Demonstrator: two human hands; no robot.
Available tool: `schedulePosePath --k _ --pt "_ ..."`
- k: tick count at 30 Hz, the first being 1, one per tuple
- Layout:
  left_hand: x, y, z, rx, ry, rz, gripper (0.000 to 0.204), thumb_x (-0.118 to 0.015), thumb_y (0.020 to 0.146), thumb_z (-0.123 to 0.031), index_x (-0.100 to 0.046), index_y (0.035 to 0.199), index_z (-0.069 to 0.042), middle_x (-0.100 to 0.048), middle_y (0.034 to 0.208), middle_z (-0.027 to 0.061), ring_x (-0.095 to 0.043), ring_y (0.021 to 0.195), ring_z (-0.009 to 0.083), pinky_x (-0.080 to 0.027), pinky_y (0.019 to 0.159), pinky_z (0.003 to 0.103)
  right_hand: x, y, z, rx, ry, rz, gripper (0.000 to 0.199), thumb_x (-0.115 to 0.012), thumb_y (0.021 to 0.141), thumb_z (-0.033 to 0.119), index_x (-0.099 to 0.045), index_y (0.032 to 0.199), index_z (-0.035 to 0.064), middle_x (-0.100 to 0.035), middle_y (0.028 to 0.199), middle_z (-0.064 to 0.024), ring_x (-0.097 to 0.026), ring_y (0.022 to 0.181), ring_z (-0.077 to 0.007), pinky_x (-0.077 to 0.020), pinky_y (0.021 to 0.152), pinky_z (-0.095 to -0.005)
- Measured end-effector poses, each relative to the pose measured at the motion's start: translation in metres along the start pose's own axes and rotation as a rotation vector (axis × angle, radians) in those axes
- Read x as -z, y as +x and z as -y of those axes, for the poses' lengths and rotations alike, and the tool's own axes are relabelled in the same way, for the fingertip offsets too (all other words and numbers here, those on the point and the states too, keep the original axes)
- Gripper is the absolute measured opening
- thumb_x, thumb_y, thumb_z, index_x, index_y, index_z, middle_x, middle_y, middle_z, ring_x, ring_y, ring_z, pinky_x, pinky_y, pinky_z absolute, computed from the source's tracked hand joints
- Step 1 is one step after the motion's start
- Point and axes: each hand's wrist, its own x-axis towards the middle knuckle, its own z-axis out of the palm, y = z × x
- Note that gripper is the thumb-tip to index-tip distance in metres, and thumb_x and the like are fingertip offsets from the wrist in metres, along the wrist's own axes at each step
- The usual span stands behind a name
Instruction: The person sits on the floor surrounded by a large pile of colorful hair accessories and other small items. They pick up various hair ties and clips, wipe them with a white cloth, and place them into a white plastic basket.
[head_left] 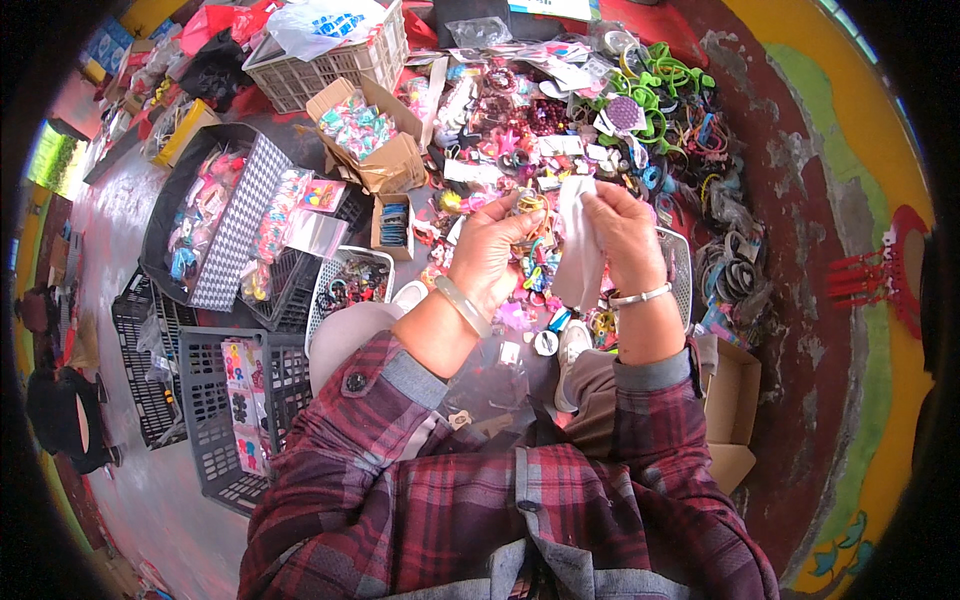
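A person's left hand [485, 255] is gripping yellowish bands [535, 208] and the right hand [627, 240], just apart from it, is pinching a pale strip [578, 250] over a heap of colourful trinkets [515, 145], while a cardboard box [390, 165] and a plastic crate [300, 82] are standing farther left

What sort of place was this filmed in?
Probably a storage or work area for small accessories, perhaps a shop's stockroom: a large mixed pile of headbands and trinkets, a cardboard box of small packaged items, and a dark grey plastic crate holding carded goods.
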Motion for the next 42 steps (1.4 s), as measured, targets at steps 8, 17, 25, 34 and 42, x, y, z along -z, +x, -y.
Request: schedulePosePath --k 8,17,25,34,42 --pt "-0.003 -0.005 0.001 0.039 -0.042 -0.042 0.016 -0.049 0.084 -0.003 -0.056 0.098 -0.002 -0.060 0.084 0.0058 -0.057 0.073 0.0145 -0.047 0.063 0.030 -0.011 -0.009 0.000 -0.144 0.277 0.023 0.009 -0.058 0.082 0.009 -0.060 0.087 0.0017 -0.058 0.072 0.0009 -0.051 0.059 -0.0054 -0.0388 0.049 -0.0183" --pt "-0.008 -0.003 0.002 -0.055 -0.046 -0.110 0.016 -0.051 0.081 -0.001 -0.052 0.097 -0.004 -0.059 0.082 0.0064 -0.057 0.069 0.0156 -0.047 0.060 0.027 -0.003 -0.002 -0.009 -0.108 0.342 -0.070 0.008 -0.059 0.080 0.007 -0.060 0.087 0.0029 -0.058 0.070 0.0009 -0.052 0.058 -0.0061 -0.0384 0.050 -0.0184" --pt "0.003 -0.001 0.007 -0.091 0.005 -0.234 0.010 -0.052 0.079 0.003 -0.049 0.083 -0.005 -0.057 0.077 0.0072 -0.057 0.065 0.0156 -0.048 0.058 0.028 -0.017 -0.012 -0.005 -0.066 0.184 0.088 0.017 -0.062 0.078 0.007 -0.061 0.094 0.0015 -0.059 0.074 -0.0001 -0.052 0.059 -0.0054 -0.0407 0.052 -0.0180" --pt "0.008 0.003 0.009 -0.023 0.008 -0.194 0.012 -0.050 0.081 -0.003 -0.057 0.090 -0.007 -0.060 0.081 0.0024 -0.056 0.069 0.0128 -0.045 0.062 0.026 -0.032 -0.012 -0.028 0.292 -0.337 -0.078 0.018 -0.060 0.076 0.006 -0.061 0.093 0.0008 -0.060 0.071 -0.0044 -0.054 0.065 -0.0068 -0.0452 0.059 -0.0229" --pt "0.006 0.001 0.004 0.029 -0.023 -0.116 0.016 -0.050 0.081 -0.004 -0.057 0.095 -0.004 -0.062 0.085 0.0057 -0.057 0.074 0.0140 -0.045 0.063 0.027 -0.019 -0.002 -0.022 -0.071 0.332 0.033 0.013 -0.049 0.085 0.002 -0.056 0.095 0.0012 -0.060 0.079 -0.0032 -0.057 0.066 -0.0101 -0.0475 0.056 -0.0227"
